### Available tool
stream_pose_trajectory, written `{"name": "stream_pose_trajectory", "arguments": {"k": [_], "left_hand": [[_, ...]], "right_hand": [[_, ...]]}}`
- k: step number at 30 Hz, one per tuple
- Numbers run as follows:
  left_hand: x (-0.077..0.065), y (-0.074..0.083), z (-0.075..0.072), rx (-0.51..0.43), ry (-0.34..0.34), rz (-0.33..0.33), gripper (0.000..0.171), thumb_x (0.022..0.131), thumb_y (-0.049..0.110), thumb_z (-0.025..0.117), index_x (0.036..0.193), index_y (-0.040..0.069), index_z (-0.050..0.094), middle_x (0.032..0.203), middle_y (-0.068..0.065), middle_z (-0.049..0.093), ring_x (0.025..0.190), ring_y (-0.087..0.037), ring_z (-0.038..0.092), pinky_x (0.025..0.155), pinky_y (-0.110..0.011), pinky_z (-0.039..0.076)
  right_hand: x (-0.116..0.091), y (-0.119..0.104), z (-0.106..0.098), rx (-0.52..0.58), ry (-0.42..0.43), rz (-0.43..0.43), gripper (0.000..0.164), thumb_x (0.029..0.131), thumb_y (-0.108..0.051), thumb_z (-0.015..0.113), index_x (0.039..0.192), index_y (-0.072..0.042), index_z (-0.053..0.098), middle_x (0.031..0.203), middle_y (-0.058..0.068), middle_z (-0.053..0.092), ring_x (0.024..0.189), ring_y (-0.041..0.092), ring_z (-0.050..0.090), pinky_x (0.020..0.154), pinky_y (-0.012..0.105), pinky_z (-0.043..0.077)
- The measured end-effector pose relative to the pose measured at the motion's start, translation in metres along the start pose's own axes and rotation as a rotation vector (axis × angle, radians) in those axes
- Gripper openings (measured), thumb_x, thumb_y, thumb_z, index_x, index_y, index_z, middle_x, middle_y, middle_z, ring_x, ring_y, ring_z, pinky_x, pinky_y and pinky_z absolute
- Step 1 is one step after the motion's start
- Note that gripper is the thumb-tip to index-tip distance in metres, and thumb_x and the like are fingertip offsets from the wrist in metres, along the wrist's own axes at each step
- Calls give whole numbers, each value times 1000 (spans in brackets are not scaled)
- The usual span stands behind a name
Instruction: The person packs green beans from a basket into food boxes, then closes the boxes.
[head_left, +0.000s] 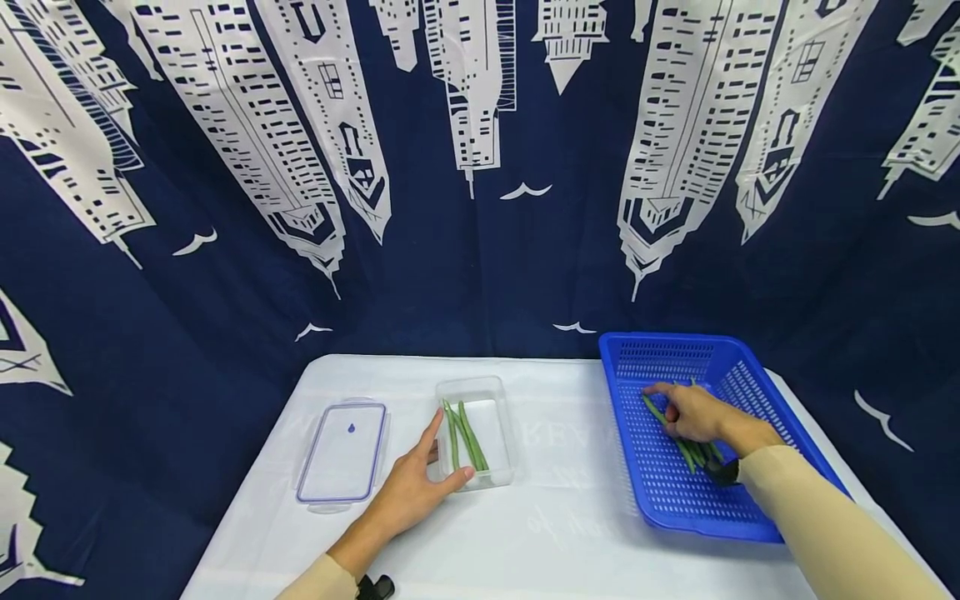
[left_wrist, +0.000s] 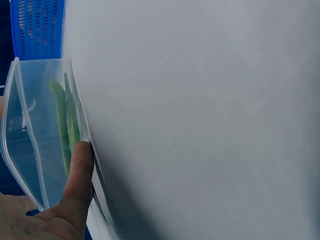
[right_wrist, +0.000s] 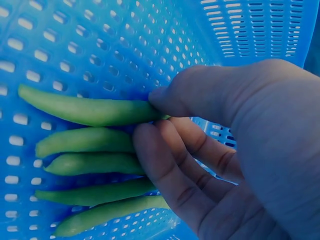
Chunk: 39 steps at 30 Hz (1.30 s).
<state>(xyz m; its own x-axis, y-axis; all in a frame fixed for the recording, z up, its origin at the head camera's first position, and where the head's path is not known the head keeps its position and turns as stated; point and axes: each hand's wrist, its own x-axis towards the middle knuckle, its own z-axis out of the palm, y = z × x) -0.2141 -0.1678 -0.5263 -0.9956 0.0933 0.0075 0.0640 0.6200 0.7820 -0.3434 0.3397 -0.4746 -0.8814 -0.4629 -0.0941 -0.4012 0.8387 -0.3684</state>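
Observation:
In the head view my left hand point(head_left: 415, 487) rests against the left and near sides of a clear plastic food container point(head_left: 498, 417), thumb and fingers spread around its corner. A few green beans point(head_left: 468, 433) lie inside it. Seen from the left wrist, one straight digit point(left_wrist: 80, 175) touches the container's wall point(left_wrist: 37, 85). My right hand point(head_left: 697, 414) is down in a blue perforated basket point(head_left: 626, 467). Close up in the right wrist view, its thumb and a finger pinch one end of a green bean point(right_wrist: 90, 107). Several more beans point(right_wrist: 90, 142) lie beside it on the basket floor.
A clear lid point(head_left: 341, 454) with a blue-purple seal lies flat on the white table point(head_left: 555, 517), left of the container. The basket stands at the table's right side. A dark blue cloth point(head_left: 480, 267) with a white skyline print hangs behind.

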Motion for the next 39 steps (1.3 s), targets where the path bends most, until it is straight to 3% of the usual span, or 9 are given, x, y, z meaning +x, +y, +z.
{"name": "stream_pose_trajectory", "arguments": {"k": [17, 27, 39], "left_hand": [[0, 1, 2, 7, -4, 14, 113, 101, 61, 88, 189, 29, 23, 172, -33, 58, 153, -47, 68, 125, -71, 53], [-1, 3, 0, -10, -3, 12, 112, 102, 58, 88, 189, 30, 23, 179, -27, 53, 154, -45, 68, 125, -72, 53], [0, -2, 3, -3, 3, -7, 110, 103, 57, 87, 189, 30, 23, 176, -28, 56, 155, -45, 67, 126, -71, 52]], "right_hand": [[-5, 2, 4, 84, 21, 18, 74, 91, 3, 84, 161, 4, 58, 88, 1, 72, 77, 14, 62, 68, 28, 51], [-6, -4, -1, 132, 43, 35, 75, 95, 3, 83, 165, 1, 56, 90, 2, 66, 78, 15, 58, 67, 27, 48], [-12, -13, -10, 132, 115, -18, 78, 91, 7, 84, 164, 2, 57, 93, 5, 74, 76, 13, 67, 63, 27, 57]]}}
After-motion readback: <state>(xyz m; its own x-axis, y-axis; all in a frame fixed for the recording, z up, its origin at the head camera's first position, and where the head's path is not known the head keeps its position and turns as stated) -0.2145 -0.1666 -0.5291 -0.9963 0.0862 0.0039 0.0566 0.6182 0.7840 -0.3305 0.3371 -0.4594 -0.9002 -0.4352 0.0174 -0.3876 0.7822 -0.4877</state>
